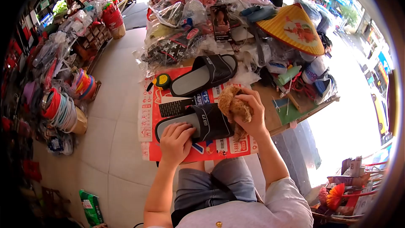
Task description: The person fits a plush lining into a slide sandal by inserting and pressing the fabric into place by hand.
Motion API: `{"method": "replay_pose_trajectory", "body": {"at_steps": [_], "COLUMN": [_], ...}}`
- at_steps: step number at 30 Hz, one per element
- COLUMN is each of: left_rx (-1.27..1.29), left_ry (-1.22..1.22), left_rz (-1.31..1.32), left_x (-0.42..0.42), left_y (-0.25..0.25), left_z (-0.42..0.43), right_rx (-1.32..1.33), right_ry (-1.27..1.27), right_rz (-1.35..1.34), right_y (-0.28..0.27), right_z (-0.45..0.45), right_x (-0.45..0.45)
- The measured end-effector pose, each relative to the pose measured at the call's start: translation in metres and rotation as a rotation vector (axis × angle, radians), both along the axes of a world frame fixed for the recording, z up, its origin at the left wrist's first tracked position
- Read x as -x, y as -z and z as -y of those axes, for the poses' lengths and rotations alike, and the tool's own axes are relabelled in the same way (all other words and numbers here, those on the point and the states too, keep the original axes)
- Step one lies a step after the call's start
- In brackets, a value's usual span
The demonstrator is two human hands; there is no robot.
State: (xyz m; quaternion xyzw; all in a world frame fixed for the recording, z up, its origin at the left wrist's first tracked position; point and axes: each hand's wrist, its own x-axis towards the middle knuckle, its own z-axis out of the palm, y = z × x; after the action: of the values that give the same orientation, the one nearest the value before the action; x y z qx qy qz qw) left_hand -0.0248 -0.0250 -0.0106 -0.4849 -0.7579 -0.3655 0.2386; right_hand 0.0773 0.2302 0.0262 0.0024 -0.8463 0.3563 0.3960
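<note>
Two black slide sandals with grey footbeds lie on a red and white printed sheet [147,109]. My left hand [176,140] rests on the heel end of the near sandal [211,120], pressing on its footbed. In my right hand [252,114] is a brown fuzzy cloth [232,103], held against the toe end of that same sandal. Just beyond lies the far sandal [202,75], its toe pointing right. A black ribbed strip [171,108] sits between the two, and a yellow and black tape measure [161,81] is at the far sandal's left.
Plastic-wrapped goods [177,21] pile up at the table's back. A yellow conical hat [291,29] lies at the back right, with a green bottle [289,76] and small tools below it. Buckets [80,120] stand on the left, and a green packet [90,207] is on the floor.
</note>
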Motion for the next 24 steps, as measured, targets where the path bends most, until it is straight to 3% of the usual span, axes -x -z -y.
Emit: {"method": "replay_pose_trajectory", "body": {"at_steps": [3, 4, 7, 10, 24], "left_rx": [0.006, 0.004, -0.002, 0.009, 0.019], "left_ry": [-0.004, -0.008, -0.009, -0.008, -0.018], "left_rz": [0.009, 0.011, 0.007, 0.011, 0.008], "left_x": [-0.001, -0.001, -0.002, -0.001, -0.002], "left_y": [-0.001, -0.001, -0.001, -0.001, -0.002], "left_z": [0.0, -0.001, -0.001, 0.0, 0.0], "right_rx": [0.227, 0.5, 0.582, 0.477, 0.49], "right_ry": [-0.082, -0.164, -0.131, -0.14, -0.125], "right_rz": [0.124, 0.137, 0.124, 0.108, 0.119], "right_y": [0.032, 0.037, 0.037, 0.035, 0.037], "right_z": [-0.004, -0.007, -0.008, -0.007, -0.008], "right_x": [0.014, 0.015, 0.009, 0.008, 0.007]}}
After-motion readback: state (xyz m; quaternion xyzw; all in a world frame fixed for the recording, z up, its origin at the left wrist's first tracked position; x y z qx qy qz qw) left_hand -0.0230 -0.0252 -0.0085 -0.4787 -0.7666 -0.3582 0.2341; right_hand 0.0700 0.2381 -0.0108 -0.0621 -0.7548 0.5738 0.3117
